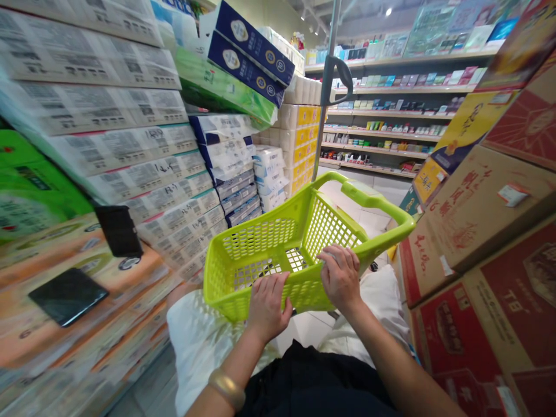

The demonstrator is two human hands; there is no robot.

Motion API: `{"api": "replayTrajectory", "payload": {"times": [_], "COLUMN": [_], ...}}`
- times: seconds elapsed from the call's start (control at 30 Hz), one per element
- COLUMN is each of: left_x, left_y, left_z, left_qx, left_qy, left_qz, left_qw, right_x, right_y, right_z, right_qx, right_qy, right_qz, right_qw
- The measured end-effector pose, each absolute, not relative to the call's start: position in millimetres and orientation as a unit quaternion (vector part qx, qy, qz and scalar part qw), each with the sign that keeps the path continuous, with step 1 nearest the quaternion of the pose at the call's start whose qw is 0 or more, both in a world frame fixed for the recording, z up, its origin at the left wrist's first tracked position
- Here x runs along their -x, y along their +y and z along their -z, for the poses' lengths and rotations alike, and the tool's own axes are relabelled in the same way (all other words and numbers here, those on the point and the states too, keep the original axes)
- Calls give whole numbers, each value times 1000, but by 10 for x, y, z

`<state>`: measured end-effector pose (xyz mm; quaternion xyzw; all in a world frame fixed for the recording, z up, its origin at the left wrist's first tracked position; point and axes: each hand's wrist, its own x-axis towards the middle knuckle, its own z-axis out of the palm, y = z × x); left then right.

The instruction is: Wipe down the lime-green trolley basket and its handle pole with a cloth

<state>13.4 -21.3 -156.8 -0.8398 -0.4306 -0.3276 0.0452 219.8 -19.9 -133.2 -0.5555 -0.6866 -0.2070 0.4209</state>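
A lime-green plastic shopping basket [278, 243] is held up in front of me, tilted, with nothing visible inside. My left hand [267, 307] grips its near rim, fingers curled over the edge. My right hand [341, 278] is closed on the same rim a little to the right. A gold bangle [226, 388] sits on my left wrist. White bulky packs [195, 341] lie under the basket, near my lap.
Stacked tissue and paper packs [130, 150] fill the left side. Brown and red cartons [486, 243] are piled on the right. A black phone [68, 295] lies on a pack at the left. Shelves of goods [391, 116] run across the back, behind a metal pole [328, 87].
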Motion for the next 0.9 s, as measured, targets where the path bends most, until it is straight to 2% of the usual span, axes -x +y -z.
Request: {"api": "replayTrajectory", "payload": {"times": [0.2,0.4,0.7,0.9], "left_x": [-173,-141,-160,-148], "left_y": [-219,-207,-216,-204], "left_z": [1570,1586,1604,1614], "left_qx": [835,840,836,839], "left_qy": [-436,-430,-436,-435], "left_qz": [334,327,332,324], "left_qw": [39,42,39,43], "right_x": [-2237,-1803,-2307,-1876], "right_y": [-160,-239,-191,-238], "right_z": [1261,1431,1253,1412], "right_qx": [597,532,589,556], "right_qy": [-636,-719,-642,-701], "right_qz": [226,168,231,178], "right_qw": [434,414,433,410]}}
